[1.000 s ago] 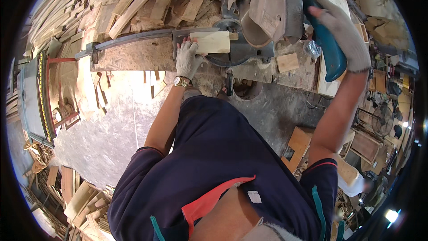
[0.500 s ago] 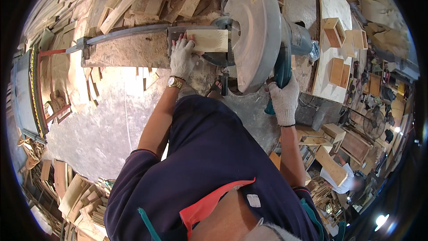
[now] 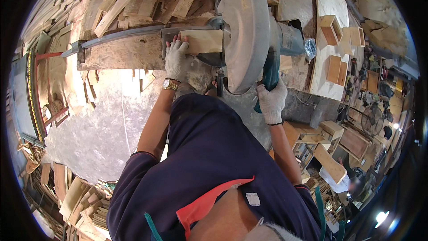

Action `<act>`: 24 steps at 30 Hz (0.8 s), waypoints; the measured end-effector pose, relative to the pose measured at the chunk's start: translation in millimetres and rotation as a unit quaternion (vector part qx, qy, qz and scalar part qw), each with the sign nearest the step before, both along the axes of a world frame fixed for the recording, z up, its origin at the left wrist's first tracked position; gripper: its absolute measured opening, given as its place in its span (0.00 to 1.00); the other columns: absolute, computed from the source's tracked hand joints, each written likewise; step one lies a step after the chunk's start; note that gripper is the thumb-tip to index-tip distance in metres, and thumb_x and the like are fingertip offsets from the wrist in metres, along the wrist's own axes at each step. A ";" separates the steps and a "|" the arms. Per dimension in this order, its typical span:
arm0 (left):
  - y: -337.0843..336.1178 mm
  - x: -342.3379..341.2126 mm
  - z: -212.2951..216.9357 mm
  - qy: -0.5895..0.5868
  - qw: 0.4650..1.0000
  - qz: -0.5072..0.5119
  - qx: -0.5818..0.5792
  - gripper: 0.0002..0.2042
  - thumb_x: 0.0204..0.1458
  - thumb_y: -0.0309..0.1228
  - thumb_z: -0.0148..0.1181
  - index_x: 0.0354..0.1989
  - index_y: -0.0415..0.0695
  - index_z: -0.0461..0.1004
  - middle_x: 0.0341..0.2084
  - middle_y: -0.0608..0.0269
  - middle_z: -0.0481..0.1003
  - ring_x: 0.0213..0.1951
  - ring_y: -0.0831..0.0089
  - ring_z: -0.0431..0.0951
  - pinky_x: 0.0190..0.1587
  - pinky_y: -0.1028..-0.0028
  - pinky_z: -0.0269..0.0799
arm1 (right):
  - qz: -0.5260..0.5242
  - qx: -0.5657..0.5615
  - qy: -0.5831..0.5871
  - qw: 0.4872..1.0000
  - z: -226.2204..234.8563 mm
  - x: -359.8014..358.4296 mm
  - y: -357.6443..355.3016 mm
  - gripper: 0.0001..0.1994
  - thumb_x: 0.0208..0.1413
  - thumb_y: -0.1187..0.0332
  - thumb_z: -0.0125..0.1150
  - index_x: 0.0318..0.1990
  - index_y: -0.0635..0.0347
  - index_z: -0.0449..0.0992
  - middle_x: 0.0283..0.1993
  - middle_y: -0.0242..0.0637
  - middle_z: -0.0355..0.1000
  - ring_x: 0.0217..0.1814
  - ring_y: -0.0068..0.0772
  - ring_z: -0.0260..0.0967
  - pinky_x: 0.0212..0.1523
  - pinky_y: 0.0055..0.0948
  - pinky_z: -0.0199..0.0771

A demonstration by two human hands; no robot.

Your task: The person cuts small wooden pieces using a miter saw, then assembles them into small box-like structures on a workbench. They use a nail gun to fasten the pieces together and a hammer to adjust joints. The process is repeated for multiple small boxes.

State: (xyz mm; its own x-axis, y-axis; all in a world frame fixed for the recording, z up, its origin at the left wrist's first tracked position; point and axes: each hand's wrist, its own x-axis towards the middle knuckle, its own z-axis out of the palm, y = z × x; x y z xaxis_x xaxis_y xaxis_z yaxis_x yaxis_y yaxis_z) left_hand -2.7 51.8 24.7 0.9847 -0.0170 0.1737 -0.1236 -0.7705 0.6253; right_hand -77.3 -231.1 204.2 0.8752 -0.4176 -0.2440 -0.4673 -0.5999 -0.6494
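A mitre saw (image 3: 247, 33) with a big grey blade guard stands on a dusty bench, its head lowered over a pale wooden block (image 3: 204, 41). My left hand (image 3: 177, 59), in a white work glove with a gold watch at the wrist, presses flat on the left end of the block, against the saw's fence. My right hand (image 3: 271, 100), also gloved, grips the saw's teal handle (image 3: 269, 75) below the guard. The blade itself is hidden by the guard.
A long grey metal rail (image 3: 118, 35) runs left along the bench. Small open wooden boxes (image 3: 333, 29) lie on a plywood sheet at the right. Offcuts and planks are piled behind the saw and at the lower left. Sawdust covers the concrete floor (image 3: 100, 125).
My right hand has pulled the saw handle down toward me, lowering the blade guard over the block. My left hand has stayed on the block.
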 end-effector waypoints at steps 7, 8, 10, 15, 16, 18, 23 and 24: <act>2.1 0.3 -0.1 0.009 1.000 -0.006 0.019 0.16 0.46 0.32 0.70 0.44 0.44 0.77 0.44 0.52 0.77 0.54 0.46 0.76 0.64 0.50 0.66 | -0.013 0.013 -0.003 1.000 -9.1 -2.4 1.8 0.17 0.45 0.71 0.65 0.44 0.66 0.78 0.26 0.40 0.73 0.25 0.35 0.70 0.35 0.36 0.75; 1.9 0.7 -2.1 -0.003 1.000 -0.004 0.019 0.16 0.47 0.32 0.70 0.44 0.44 0.77 0.44 0.53 0.77 0.54 0.46 0.76 0.65 0.50 0.65 | -0.016 0.005 -0.001 1.000 -9.1 -2.6 2.3 0.17 0.45 0.71 0.65 0.44 0.66 0.78 0.26 0.40 0.73 0.25 0.35 0.70 0.35 0.35 0.75; -0.6 2.1 -1.1 -0.046 0.999 0.004 0.025 0.16 0.46 0.33 0.71 0.44 0.44 0.77 0.43 0.54 0.77 0.54 0.47 0.76 0.65 0.49 0.64 | -0.014 0.004 0.001 1.000 -11.8 -3.9 0.7 0.17 0.45 0.71 0.65 0.44 0.66 0.78 0.26 0.39 0.73 0.25 0.35 0.70 0.35 0.35 0.75; 1.2 2.1 -3.7 0.025 1.000 -0.007 0.013 0.18 0.46 0.36 0.72 0.44 0.45 0.78 0.42 0.54 0.77 0.54 0.48 0.76 0.65 0.48 0.64 | -0.019 0.010 0.013 1.000 -8.7 -3.8 2.6 0.16 0.44 0.72 0.65 0.44 0.65 0.78 0.27 0.38 0.74 0.27 0.35 0.72 0.36 0.35 0.76; 1.8 2.5 -3.1 0.033 0.999 -0.011 0.021 0.18 0.46 0.37 0.72 0.45 0.45 0.78 0.42 0.53 0.77 0.54 0.48 0.76 0.64 0.48 0.65 | -0.014 0.006 0.006 1.000 -9.7 -4.8 1.7 0.16 0.44 0.72 0.65 0.44 0.65 0.78 0.27 0.38 0.74 0.27 0.35 0.73 0.36 0.35 0.76; 1.6 2.6 -3.5 0.026 0.999 -0.010 0.024 0.18 0.46 0.37 0.71 0.44 0.45 0.78 0.42 0.53 0.77 0.54 0.48 0.76 0.64 0.47 0.65 | -0.002 -0.002 -0.007 1.000 -12.9 -7.0 -0.7 0.16 0.43 0.72 0.65 0.43 0.65 0.78 0.28 0.38 0.75 0.27 0.35 0.74 0.36 0.35 0.76; 1.1 2.1 -3.1 0.000 1.000 -0.008 0.000 0.15 0.43 0.31 0.69 0.41 0.44 0.77 0.39 0.54 0.75 0.51 0.46 0.75 0.64 0.46 0.65 | -0.009 0.032 0.001 0.999 -13.8 -7.0 -0.4 0.17 0.43 0.72 0.66 0.44 0.65 0.78 0.29 0.39 0.76 0.29 0.35 0.75 0.37 0.35 0.77; 1.1 1.9 -4.6 0.005 1.000 -0.008 -0.002 0.15 0.42 0.31 0.69 0.41 0.44 0.77 0.39 0.54 0.75 0.51 0.46 0.75 0.65 0.46 0.64 | -0.013 0.043 0.000 0.999 -14.8 -8.0 -0.1 0.17 0.43 0.71 0.66 0.44 0.65 0.78 0.29 0.39 0.76 0.29 0.35 0.75 0.38 0.35 0.77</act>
